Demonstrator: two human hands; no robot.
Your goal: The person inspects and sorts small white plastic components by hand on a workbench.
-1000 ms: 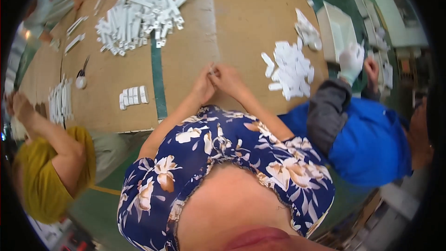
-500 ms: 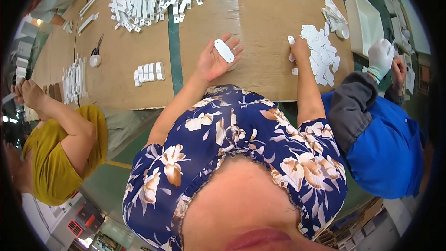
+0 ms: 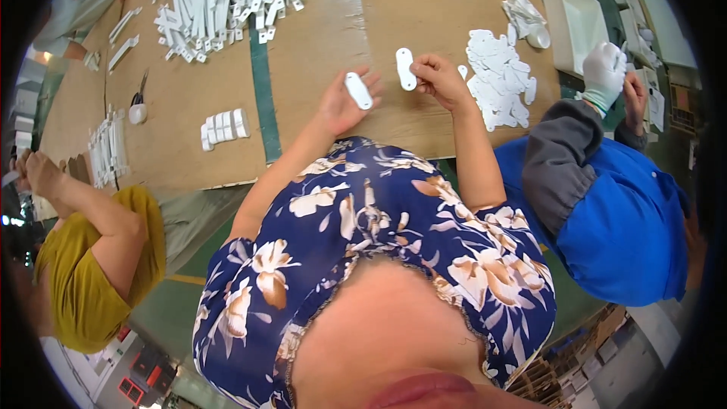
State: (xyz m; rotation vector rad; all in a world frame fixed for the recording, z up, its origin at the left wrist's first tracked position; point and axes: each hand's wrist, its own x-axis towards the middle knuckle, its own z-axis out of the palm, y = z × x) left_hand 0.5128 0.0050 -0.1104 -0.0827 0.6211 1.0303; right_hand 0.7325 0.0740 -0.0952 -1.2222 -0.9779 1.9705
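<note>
My left hand is turned palm up, with a white rounded plate lying across the palm and fingers. To its right, my right hand pinches a second white plate by its edge. That one has round ends, a slight waist and small dark holes. The two plates are apart, both above the table's near part. Right of my right hand lies a spread heap of similar flat white plates.
White strips are piled at the far left on the brown-covered table. A row of white blocks and scissors lie left. A white bin stands right. Co-workers sit on both sides.
My right hand has moved left from the heap's edge, bringing a white plate close to my left hand. The left hand still carries its plate. The view has shifted slightly.
</note>
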